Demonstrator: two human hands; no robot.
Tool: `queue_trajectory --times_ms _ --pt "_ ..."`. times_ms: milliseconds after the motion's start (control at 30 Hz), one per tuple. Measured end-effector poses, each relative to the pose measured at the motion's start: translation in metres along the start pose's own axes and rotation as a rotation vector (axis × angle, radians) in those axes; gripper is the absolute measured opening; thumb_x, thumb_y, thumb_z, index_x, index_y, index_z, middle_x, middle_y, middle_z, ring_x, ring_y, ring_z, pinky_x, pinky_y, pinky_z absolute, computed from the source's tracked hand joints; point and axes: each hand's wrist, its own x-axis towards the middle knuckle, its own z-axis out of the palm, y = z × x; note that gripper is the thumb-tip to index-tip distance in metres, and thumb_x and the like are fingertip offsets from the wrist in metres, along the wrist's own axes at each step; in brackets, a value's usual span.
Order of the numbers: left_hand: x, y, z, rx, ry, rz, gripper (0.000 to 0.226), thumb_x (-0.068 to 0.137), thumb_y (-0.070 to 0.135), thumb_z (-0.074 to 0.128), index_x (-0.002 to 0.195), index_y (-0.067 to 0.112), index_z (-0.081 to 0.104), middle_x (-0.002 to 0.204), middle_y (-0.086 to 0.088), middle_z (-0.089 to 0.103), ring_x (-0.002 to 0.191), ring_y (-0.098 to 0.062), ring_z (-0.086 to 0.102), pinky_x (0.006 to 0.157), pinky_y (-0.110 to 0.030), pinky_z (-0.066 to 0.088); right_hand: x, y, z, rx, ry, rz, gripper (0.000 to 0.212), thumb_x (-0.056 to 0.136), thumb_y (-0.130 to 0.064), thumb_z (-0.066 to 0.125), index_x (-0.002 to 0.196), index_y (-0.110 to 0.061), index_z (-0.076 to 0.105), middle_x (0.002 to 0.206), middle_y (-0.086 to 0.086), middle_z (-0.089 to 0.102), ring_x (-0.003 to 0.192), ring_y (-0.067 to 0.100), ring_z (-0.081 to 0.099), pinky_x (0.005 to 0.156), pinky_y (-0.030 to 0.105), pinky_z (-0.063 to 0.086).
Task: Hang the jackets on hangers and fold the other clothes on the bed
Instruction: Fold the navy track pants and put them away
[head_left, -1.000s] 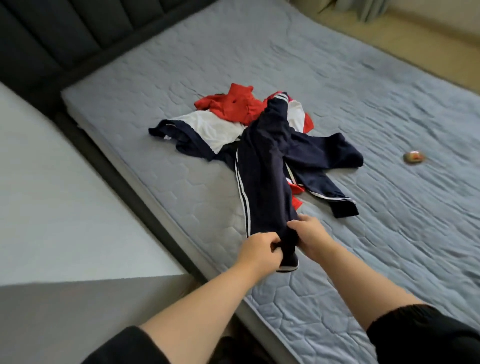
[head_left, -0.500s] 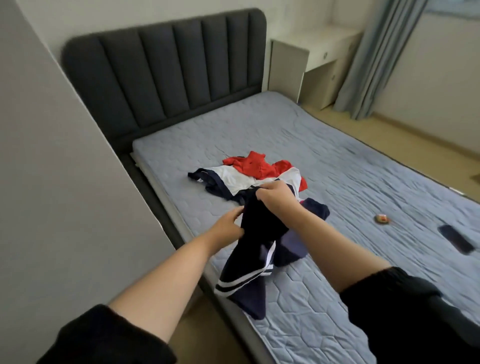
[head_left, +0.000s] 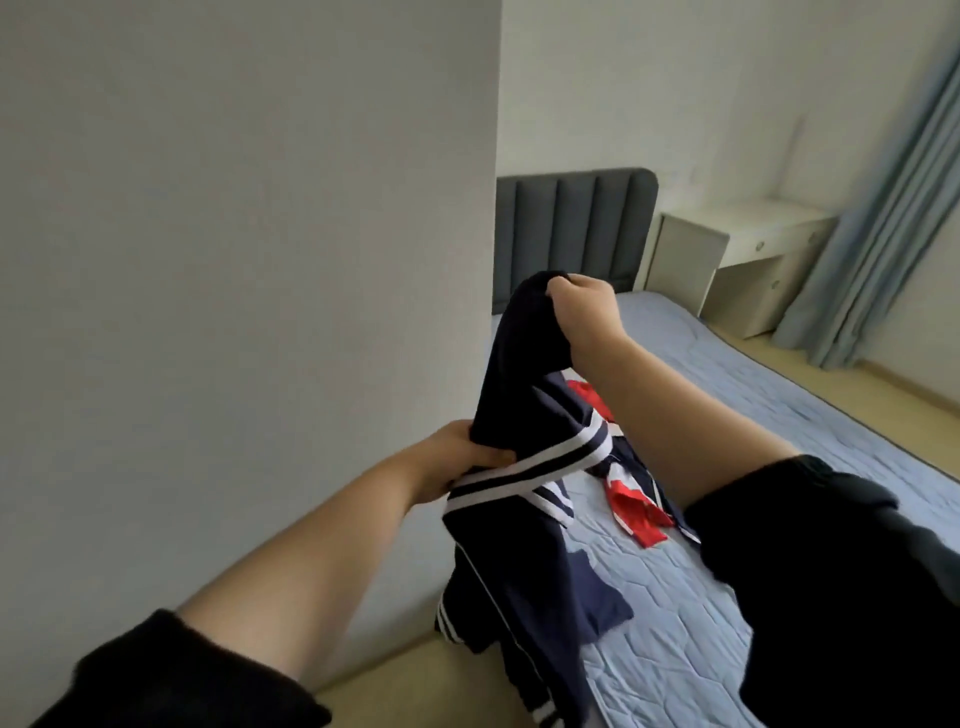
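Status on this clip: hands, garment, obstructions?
Left hand and right hand both grip navy garment, held up over bed. Red clothes beneath. Wall close at left.

Garment (head_left: 519, 395) was dark navy, crossed by paired white bands near one hem and marked by thin white stripes lower down. Red cloth (head_left: 636, 514) was bright red, with faint white lines at one edge, and navy and white fabric showed around it. Bed (head_left: 675, 639) was pale blue, quilted in a hexagon pattern of stitched lines, with a darker trim along its far side. Headboard (head_left: 571, 223) was slate grey, divided into vertical padded channels. Wall (head_left: 260, 208) was plain pale grey. Desk (head_left: 753, 244) was cream. Curtain (head_left: 893, 208) was light blue, falling in vertical folds. Floor (head_left: 857, 395) was beige. Left sleeve (head_left: 182, 675) and right sleeve (head_left: 857, 597) were black.
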Motion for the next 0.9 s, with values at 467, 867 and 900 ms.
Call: queue_trajectory --times_ms 467,867,900 --pt "-0.172 0.047 -0.051 -0.583 0.606 0.104 0.03 0.084 0.018 0.068 0.113 0.008 0.067 0.102 -0.01 0.072 0.092 -0.026 0.068 0.09 -0.04 0.053 -0.235 0.022 -0.001 -0.236 -0.816 0.136 0.052 0.084 -0.024 0.071 0.13 -0.019 0.049 0.117 0.0 0.063 0.106 0.014 0.062 0.093 0.03 0.049" --pt "-0.278 0.034 0.023 -0.05 0.259 0.08 0.023 0.099 0.032 0.046 0.119 0.021 0.048 0.114 -0.001 0.058 0.094 -0.016 0.059 0.086 -0.034 0.044 -0.262 -0.029 -0.001 0.049 -0.243 0.339 0.008 0.093 -0.002 0.053 0.1 -0.001 0.056 0.097 0.016 0.06 0.095 0.032 0.061 0.094 0.043 0.05" --pt "-0.281 0.029 0.038 0.055 0.218 0.042 0.028 0.099 0.037 0.045 0.121 0.021 0.048 0.112 0.001 0.059 0.095 -0.015 0.059 0.087 -0.033 0.044 -0.26 -0.031 -0.008 0.113 -0.251 0.386 0.006 0.093 -0.001 0.051 0.095 -0.004 0.056 0.094 0.014 0.059 0.09 0.03 0.061 0.093 0.041 0.05"
